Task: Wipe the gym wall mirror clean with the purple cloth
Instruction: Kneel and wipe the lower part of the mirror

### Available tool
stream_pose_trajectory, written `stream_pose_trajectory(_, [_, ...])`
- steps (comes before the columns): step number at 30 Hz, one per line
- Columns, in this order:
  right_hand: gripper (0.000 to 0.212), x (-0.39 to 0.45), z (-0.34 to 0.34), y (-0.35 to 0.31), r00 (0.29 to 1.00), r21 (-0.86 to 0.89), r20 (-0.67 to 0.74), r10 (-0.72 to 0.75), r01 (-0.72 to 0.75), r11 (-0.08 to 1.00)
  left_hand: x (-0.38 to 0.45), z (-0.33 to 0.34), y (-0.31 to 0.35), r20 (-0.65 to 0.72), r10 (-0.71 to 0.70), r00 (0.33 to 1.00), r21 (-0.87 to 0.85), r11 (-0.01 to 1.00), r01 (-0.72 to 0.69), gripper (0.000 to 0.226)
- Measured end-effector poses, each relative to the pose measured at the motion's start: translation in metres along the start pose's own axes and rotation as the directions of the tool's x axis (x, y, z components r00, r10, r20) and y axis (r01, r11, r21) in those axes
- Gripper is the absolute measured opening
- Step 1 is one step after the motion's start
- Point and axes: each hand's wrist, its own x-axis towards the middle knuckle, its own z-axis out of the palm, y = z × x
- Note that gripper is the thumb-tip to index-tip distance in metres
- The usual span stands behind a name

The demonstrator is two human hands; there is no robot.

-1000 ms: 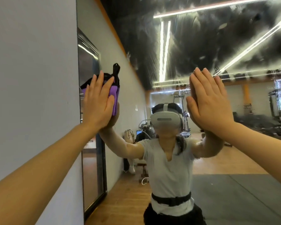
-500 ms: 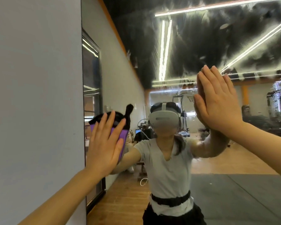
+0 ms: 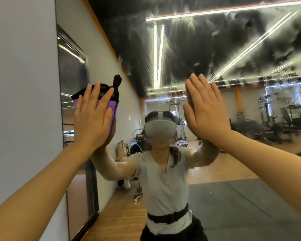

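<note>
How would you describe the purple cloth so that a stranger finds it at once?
Look at the wall mirror, near its left edge. The left hand presses the purple cloth flat against the glass. It alone is purple, with a black border and loop.

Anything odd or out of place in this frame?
Yes: the upper mirror is heavily smeared with cloudy streaks over the reflected ceiling. The left hand presses the purple cloth flat at the mirror's left edge, while the bare right hand lies flat on the glass, which may leave prints.
</note>
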Motion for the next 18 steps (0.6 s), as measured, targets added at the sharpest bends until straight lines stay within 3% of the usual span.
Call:
stream_pose_trajectory(6, [0.062, 0.001, 0.001, -0.001, 1.000, 0.005, 0.004, 0.006, -0.006, 1.000, -0.039, 0.009, 0.012, -0.033, -0.077, 0.996, -0.017, 0.997, 0.077, 0.056])
stream_pose_trajectory(12, [0.061, 0.001, 0.000, 0.000, 1.000, -0.004, 0.021, 0.005, -0.005, 1.000, -0.142, 0.018, 0.012, 0.096, 0.026, 0.995, 0.061, 0.998, -0.032, 0.055])
stream_pose_trajectory(14, [0.061, 0.001, 0.000, 0.000, 1.000, -0.003, 0.028, 0.008, -0.008, 1.000, -0.135, 0.016, 0.006, 0.109, 0.025, 0.994, 0.066, 0.997, -0.032, 0.055])
stream_pose_trajectory(18, [0.061, 0.001, 0.000, 0.000, 1.000, -0.012, 0.029, 0.011, -0.011, 1.000, -0.056, 0.003, -0.008, 0.011, -0.116, 0.993, 0.017, 0.993, 0.115, 0.059])
